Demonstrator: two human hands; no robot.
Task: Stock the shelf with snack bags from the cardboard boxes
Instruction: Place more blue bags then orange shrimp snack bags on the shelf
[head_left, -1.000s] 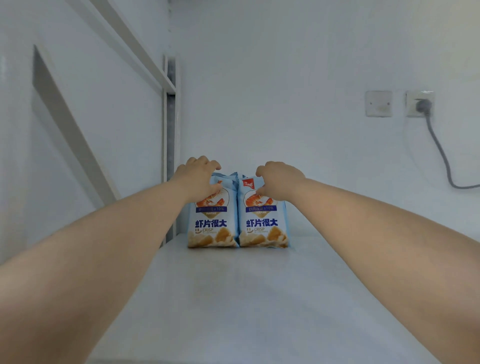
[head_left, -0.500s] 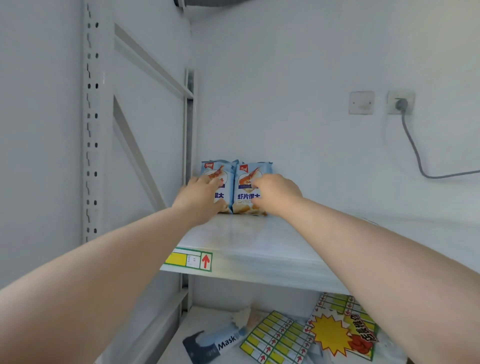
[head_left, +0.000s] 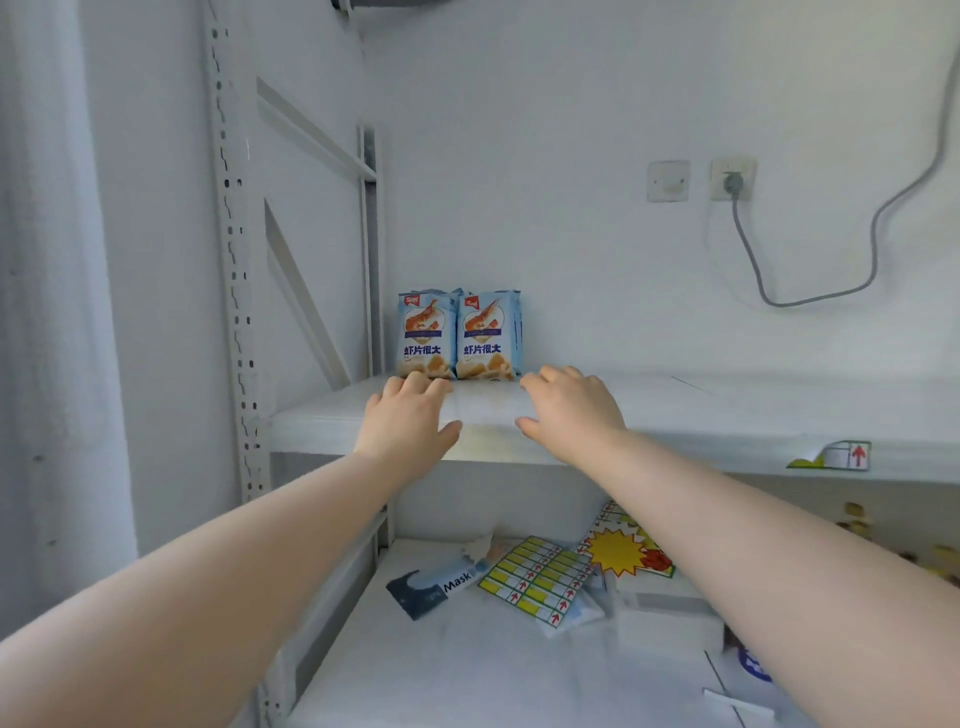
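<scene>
Your left hand (head_left: 408, 421) and right hand (head_left: 571, 410) hover palm down over the near edge of the shelf (head_left: 701, 441), fingers loosely spread, holding nothing. Your left fingertips sit just in front of the left snack bag (head_left: 425, 335); contact is unclear. It stands upright against the right snack bag (head_left: 487, 335), far left by the rear post (head_left: 370, 249). To their right the board runs open.
</scene>
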